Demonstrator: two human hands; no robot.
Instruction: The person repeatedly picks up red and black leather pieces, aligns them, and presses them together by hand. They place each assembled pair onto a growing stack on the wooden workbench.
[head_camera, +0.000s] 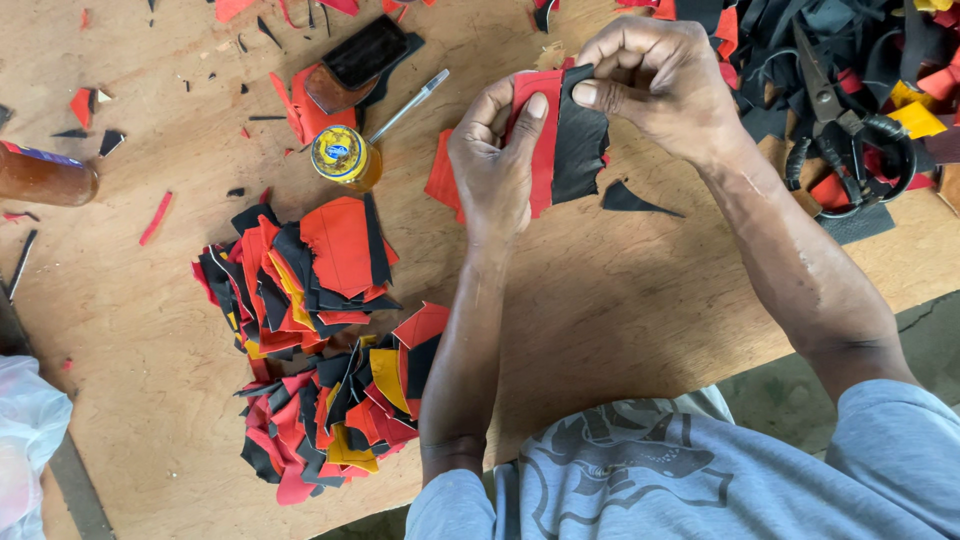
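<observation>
Plywood worktable, viewed from above. Left to right: brown bottle; stacked red, black and yellow cut pieces, heaped within reach; small yellow-lidded jar. Left hand pinches a red piece; right hand pinches an overlapping black piece, apparently aligning edges above the table. Scissors lie rightmost.

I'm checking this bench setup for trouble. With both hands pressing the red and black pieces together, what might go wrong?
The small open glue tin stands close to the left hand; an elbow swing might tip it onto the stacked cut pieces. The black piece and red piece may shift out of line under the right hand.
</observation>
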